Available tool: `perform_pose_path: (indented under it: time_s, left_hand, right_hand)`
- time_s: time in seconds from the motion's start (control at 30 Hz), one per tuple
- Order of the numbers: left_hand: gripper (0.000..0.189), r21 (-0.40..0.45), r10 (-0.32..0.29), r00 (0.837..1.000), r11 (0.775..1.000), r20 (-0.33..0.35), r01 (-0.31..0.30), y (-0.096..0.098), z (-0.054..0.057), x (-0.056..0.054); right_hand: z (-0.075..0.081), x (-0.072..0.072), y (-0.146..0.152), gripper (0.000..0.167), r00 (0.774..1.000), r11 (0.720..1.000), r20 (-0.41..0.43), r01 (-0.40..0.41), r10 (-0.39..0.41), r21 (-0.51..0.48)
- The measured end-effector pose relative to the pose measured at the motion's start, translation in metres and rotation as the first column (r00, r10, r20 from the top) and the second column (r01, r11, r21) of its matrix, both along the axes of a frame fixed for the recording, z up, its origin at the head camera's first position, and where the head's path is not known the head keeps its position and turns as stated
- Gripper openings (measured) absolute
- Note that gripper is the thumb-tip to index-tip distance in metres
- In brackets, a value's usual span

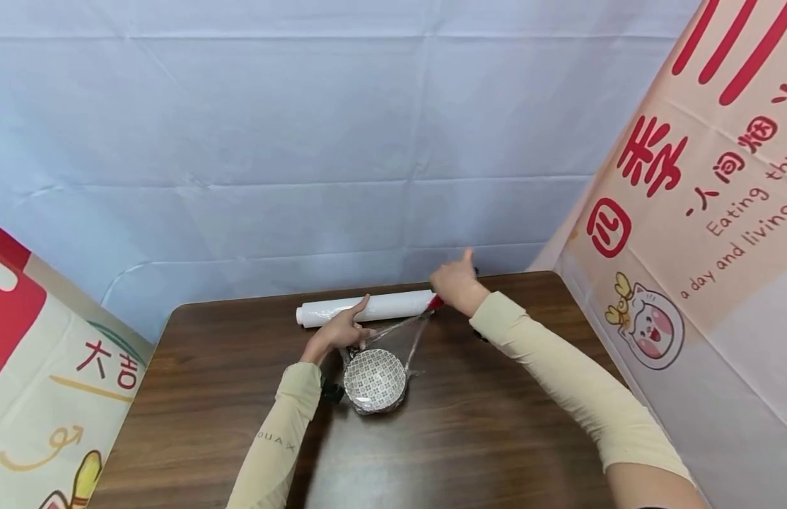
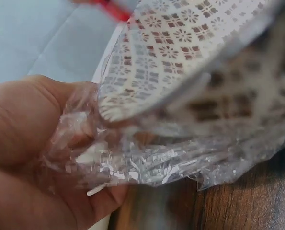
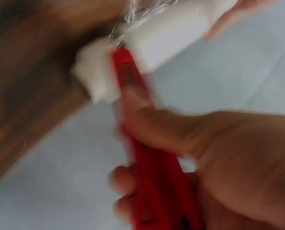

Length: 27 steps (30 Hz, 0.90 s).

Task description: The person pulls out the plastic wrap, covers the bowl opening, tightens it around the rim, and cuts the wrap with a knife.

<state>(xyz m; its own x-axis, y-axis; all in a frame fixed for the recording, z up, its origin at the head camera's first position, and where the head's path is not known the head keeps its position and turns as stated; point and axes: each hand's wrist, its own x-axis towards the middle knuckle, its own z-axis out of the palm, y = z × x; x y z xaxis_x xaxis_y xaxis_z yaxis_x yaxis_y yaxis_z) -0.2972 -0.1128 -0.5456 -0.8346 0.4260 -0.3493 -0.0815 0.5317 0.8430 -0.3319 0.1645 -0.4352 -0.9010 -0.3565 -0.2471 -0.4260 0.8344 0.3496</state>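
Observation:
A patterned bowl [image 1: 375, 379] stands on the table, covered by clear plastic wrap [image 2: 156, 163] bunched about its rim. At its far left edge my left hand [image 1: 344, 329] grips the gathered wrap between thumb and fingers. Farther back on the right, my right hand [image 1: 459, 284] holds a red utility knife [image 3: 147, 143], thumb along its top and the other fingers curled beneath. The knife's front end meets a stretched strand of wrap that runs down to the bowl. Behind both lies a white roll of plastic wrap [image 1: 380, 308], its right end near the knife.
The brown wooden table [image 1: 495, 424] ends at a back edge just behind the roll. A pale blue cloth [image 1: 291, 141] hangs beyond it, and printed cloths flank the left and right [image 1: 718, 283] sides.

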Motion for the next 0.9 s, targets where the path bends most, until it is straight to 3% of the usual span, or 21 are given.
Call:
perform_pose_path:
  time_s: [0.1, 0.2, 0.33, 0.57, 0.73, 0.9]
  left_hand:
    - [0.090, 0.011, -0.006, 1.000, 1.000, 0.010, 0.006, 0.001, -0.002, 0.002]
    - [0.090, 0.012, -0.003, 1.000, 1.000, 0.022, 0.003, 0.001, -0.002, 0.002]
    - [0.089, 0.019, 0.007, 1.000, 1.000, 0.017, -0.007, -0.002, -0.002, 0.003]
    - [0.075, 0.035, 0.019, 1.000, 0.999, -0.022, -0.018, -0.003, -0.004, 0.001]
    - [0.057, 0.082, 0.069, 0.997, 0.994, -0.028, -0.067, -0.004, -0.005, 0.002]
    - [0.049, 0.143, 0.126, 0.992, 0.982, -0.005, -0.124, -0.006, -0.009, 0.005]
  right_hand:
    - [0.012, -0.001, 0.023, 0.014, 0.997, 0.996, -0.013, 0.075, -0.074, 0.058]
    - [0.025, -0.002, 0.042, 0.016, 0.996, 0.991, -0.017, 0.092, -0.091, 0.101]
    - [0.029, 0.000, 0.053, 0.010, 0.994, 0.993, 0.014, 0.111, -0.111, 0.045]
    - [0.023, 0.009, 0.075, 0.018, 0.983, 0.977, 0.088, 0.170, -0.159, -0.129]
    - [0.015, 0.020, 0.097, 0.031, 0.976, 0.925, 0.132, 0.210, -0.176, -0.316]
    - [-0.008, 0.034, 0.113, 0.042, 0.974, 0.861, 0.135, 0.224, -0.182, -0.457]
